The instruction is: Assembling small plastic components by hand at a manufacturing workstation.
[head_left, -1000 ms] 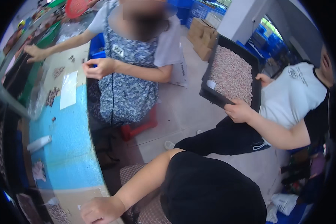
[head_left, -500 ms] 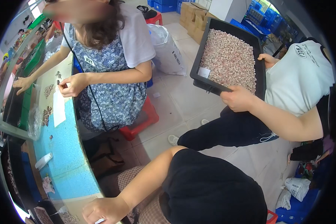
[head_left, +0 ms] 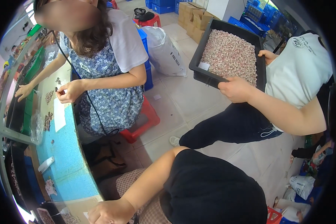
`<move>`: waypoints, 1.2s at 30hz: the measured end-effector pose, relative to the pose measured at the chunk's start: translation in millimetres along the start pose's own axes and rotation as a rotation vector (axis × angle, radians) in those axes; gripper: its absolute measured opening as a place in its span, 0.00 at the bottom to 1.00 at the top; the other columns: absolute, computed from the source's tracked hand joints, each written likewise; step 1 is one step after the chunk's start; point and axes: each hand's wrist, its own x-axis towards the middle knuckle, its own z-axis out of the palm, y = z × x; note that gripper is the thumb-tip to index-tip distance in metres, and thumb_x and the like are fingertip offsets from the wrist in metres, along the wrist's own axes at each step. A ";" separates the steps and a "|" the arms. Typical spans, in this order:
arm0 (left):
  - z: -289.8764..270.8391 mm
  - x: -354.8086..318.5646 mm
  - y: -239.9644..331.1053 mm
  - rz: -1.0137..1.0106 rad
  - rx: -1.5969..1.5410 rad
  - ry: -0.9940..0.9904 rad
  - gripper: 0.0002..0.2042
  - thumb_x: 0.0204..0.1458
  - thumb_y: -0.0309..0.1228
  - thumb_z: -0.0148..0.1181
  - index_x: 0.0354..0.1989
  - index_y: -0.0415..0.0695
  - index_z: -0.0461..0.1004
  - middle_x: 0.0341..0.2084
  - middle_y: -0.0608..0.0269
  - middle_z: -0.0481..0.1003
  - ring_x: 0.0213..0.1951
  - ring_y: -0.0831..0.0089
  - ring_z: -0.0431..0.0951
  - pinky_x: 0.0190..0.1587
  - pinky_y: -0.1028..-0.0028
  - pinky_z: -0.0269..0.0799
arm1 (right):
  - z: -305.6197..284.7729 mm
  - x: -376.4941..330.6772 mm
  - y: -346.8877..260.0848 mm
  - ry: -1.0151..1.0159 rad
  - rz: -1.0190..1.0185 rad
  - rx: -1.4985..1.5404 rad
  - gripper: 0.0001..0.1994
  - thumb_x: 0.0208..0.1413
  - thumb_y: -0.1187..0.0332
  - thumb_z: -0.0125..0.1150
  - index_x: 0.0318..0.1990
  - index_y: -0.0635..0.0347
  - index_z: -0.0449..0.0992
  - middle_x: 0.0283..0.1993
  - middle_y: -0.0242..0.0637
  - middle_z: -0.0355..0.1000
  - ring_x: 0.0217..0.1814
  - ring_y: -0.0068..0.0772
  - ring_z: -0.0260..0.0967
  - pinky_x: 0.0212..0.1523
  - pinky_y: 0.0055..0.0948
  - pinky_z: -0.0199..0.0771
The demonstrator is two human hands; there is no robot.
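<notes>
Fingers [head_left: 94, 215] of the person's right hand [head_left: 114, 212] curl inward over the near end of the table [head_left: 69, 164] in the head view, and whether they grip the small white scrap [head_left: 86, 215] showing just beside them cannot be told; the left hand is out of view. Near that hand, to its left, lies a heap of small pieces [head_left: 69, 218], with a crumpled pink cloth [head_left: 50, 187] and a white tube [head_left: 46, 164] farther up the table. A co-worker in a flowered apron [head_left: 108, 100] sits alongside, one hand pinching a small dark piece [head_left: 56, 89], the other arm stretched across the table. At the right, a person in a white shirt [head_left: 296, 63] holds a black tray [head_left: 202, 77] of pinkish pieces [head_left: 231, 54] with both hands.
</notes>
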 end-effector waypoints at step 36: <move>-92.7 -59.9 -27.0 -0.579 0.076 0.300 0.07 0.49 0.14 0.58 0.33 0.39 0.73 0.31 0.62 0.70 0.34 0.75 0.70 0.38 0.77 0.67 | -11.0 -5.6 181.3 -0.025 0.697 -0.693 0.04 0.51 0.73 0.63 0.34 0.63 0.78 0.34 0.37 0.73 0.35 0.29 0.70 0.36 0.24 0.69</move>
